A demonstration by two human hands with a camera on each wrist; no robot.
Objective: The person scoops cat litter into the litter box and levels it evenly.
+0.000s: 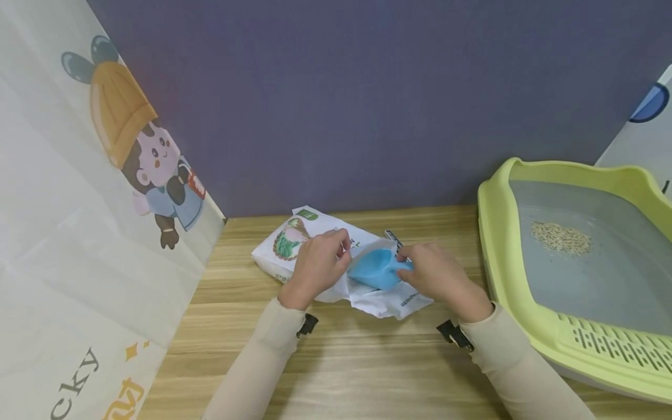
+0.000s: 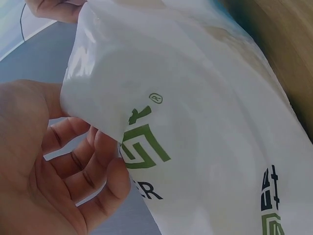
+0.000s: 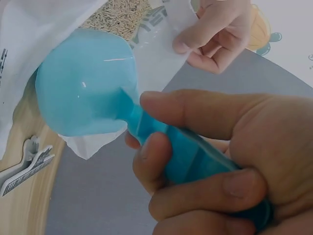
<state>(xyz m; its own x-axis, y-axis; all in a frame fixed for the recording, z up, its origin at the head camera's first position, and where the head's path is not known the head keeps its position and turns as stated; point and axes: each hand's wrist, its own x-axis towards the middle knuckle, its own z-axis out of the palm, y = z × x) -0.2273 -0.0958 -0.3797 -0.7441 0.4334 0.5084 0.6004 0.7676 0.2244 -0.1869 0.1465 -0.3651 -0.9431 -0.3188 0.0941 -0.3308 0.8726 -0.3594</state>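
A white printed bag (image 1: 346,230) lies on its side on the wooden table with its mouth toward the right. At that mouth, my left hand (image 1: 322,265) pinches the edge of the film between thumb and fingers (image 2: 95,166). My right hand (image 1: 436,274) grips a blue scoop (image 1: 375,269) by its handle, fingers wrapped around it. The scoop's bowl (image 3: 88,83) sits in the bag's opening, its front part overlapped by the film. Beyond the bowl, tan pellets (image 3: 117,17) show inside the bag in the right wrist view.
A yellow-green litter box (image 1: 496,245) with a grey base stands at the right, a small heap of pellets (image 1: 562,238) in it. Beside the bag lies a bag clip (image 3: 29,164). A purple-grey panel (image 1: 357,116) rises behind the table (image 1: 341,361).
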